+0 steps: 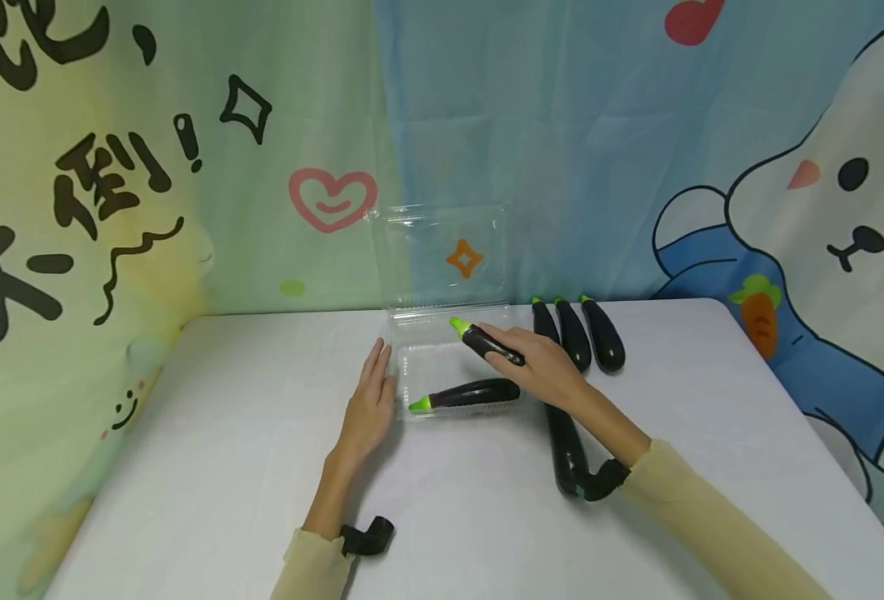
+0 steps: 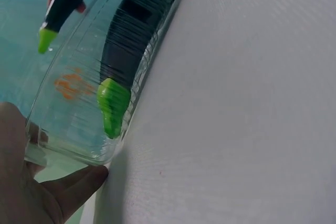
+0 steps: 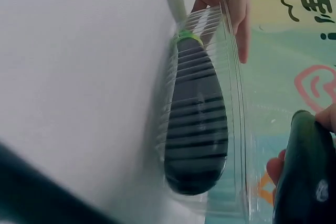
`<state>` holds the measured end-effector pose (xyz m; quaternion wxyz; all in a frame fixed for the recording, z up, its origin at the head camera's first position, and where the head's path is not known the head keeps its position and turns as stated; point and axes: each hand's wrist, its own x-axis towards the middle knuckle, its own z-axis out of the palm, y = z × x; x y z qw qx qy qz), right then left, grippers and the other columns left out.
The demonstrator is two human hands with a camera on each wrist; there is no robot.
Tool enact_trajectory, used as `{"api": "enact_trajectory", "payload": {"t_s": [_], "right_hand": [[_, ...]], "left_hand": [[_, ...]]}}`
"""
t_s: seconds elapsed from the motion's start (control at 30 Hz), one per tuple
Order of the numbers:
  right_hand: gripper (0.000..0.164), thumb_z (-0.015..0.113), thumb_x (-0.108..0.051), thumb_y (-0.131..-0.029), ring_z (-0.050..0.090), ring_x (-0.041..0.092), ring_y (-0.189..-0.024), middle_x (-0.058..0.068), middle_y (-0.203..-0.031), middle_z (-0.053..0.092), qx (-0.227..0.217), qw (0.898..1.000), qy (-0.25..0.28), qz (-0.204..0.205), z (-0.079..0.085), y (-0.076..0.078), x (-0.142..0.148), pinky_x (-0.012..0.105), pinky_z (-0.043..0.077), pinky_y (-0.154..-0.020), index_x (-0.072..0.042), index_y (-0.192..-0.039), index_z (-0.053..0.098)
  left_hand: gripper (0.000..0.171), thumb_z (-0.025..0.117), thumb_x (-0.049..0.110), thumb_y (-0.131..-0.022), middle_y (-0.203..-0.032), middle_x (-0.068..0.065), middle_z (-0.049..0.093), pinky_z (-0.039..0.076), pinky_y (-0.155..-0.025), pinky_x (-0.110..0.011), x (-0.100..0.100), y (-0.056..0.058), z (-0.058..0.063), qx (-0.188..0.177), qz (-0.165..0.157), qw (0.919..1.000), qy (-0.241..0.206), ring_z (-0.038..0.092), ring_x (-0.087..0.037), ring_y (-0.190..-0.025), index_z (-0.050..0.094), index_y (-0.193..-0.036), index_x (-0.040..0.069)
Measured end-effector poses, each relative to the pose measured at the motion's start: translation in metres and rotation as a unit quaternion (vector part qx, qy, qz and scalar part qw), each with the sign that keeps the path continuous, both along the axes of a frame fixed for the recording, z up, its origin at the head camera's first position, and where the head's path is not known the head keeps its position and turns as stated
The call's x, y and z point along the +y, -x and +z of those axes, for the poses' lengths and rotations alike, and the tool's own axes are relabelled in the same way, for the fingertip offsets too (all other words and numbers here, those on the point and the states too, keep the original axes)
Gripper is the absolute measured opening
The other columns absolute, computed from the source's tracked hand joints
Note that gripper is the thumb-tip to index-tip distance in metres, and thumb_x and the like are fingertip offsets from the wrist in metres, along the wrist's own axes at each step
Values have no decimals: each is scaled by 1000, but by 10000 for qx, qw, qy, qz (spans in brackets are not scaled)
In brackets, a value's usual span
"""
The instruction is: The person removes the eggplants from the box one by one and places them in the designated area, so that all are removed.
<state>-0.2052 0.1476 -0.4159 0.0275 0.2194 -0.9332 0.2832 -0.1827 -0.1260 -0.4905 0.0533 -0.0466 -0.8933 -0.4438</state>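
Observation:
A clear plastic clamshell container [image 1: 404,392] lies with its lid [image 1: 442,258] raised at the back. Along its near side rests a dark eggplant [image 1: 475,392] with a green cap, pointing left. Above the container's right part, my right hand [image 1: 539,362] grips a second eggplant [image 1: 494,345], its green end pointing up and left; the right wrist view shows this held eggplant [image 3: 307,171] between fingers and thumb. My left hand [image 1: 370,400] touches the container's left side with fingers extended. In the left wrist view its thumb [image 2: 79,187] lies by a lower corner of the plastic.
Three more eggplants [image 1: 603,333] lie side by side at the table's back right. Another eggplant [image 1: 565,450] lies below my right forearm, partly hidden by it. A printed curtain [image 1: 576,167] hangs behind the white table [image 1: 247,467].

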Motion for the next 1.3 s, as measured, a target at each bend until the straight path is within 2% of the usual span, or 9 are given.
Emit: {"api": "enact_trajectory", "payload": {"t_s": [0.17, 0.3, 0.57, 0.83, 0.97, 1.03, 1.17, 1.3], "right_hand": [[55, 68, -31, -90, 55, 19, -82, 10, -112, 67, 228, 9988, 392, -179, -5, -13, 14, 28, 44, -65, -21, -141, 53], [59, 74, -26, -85, 53, 17, -79, 11, -105, 65, 224, 9978, 554, -275, -8, -22, 24, 25, 45, -62, -16, -139, 54], [56, 70, -27, -88, 52, 19, -84, 12, -113, 65, 76, 9938, 856, -702, -18, -41, 40, 26, 46, -63, -17, -140, 54], [53, 68, -28, -90, 53, 20, -86, 13, -119, 63, 35, 9916, 925, -904, -25, -61, 52, 27, 46, -66, -16, -140, 54], [55, 68, -25, -90, 58, 25, -93, 17, -123, 61, 60, 9892, 982, -1087, -30, -71, 61, 32, 51, -71, -15, -141, 52], [58, 69, -26, -90, 61, 31, -103, 19, -132, 58, 34, 9874, 1035, -1193, -32, -74, 65, 37, 54, -76, -17, -144, 49], [65, 72, -26, -88, 60, 38, -111, 21, -141, 52, -78, 9831, 1193, -1389, -33, -78, 74, 43, 55, -78, -24, -147, 45], [63, 71, -24, -89, 60, 34, -105, 21, -138, 53, -137, 9798, 1287, -1527, -34, -82, 81, 31, 54, -73, -23, -146, 46]], "left_hand": [[51, 33, 19, -103, -163, 5, 19, 31, -115, -54, 0, -1, 2, -147, -29, 9999, -19, 26, -24, -148, 30, -153, 14], [51, 33, 19, -103, -164, 7, 17, 29, -117, -52, 0, 0, 2, -206, -45, 9998, -13, 23, -22, -149, 29, -154, 15], [50, 33, 19, -103, -163, 8, 18, 31, -116, -52, 0, 1, -1, -164, -72, 9998, -32, 25, -22, -149, 29, -154, 15], [51, 32, 20, -104, -163, 11, 15, 30, -117, -51, -1, 1, 1, -204, -65, 9998, 12, 23, -21, -149, 28, -154, 16], [51, 32, 21, -104, -163, 13, 14, 30, -117, -51, -1, 0, 2, -219, -69, 9997, 58, 23, -21, -149, 27, -155, 17], [51, 32, 21, -104, -163, 14, 15, 29, -117, -51, -1, 0, 2, -224, -48, 9997, 49, 23, -20, -149, 27, -154, 17], [50, 33, 21, -104, -163, 12, 16, 27, -118, -51, -1, -1, 3, -205, -77, 9998, -45, 23, -21, -149, 28, -154, 15], [50, 34, 21, -104, -163, 11, 16, 27, -119, -50, -1, -1, 3, -186, -92, 9998, -59, 23, -20, -149, 28, -154, 15]]}}
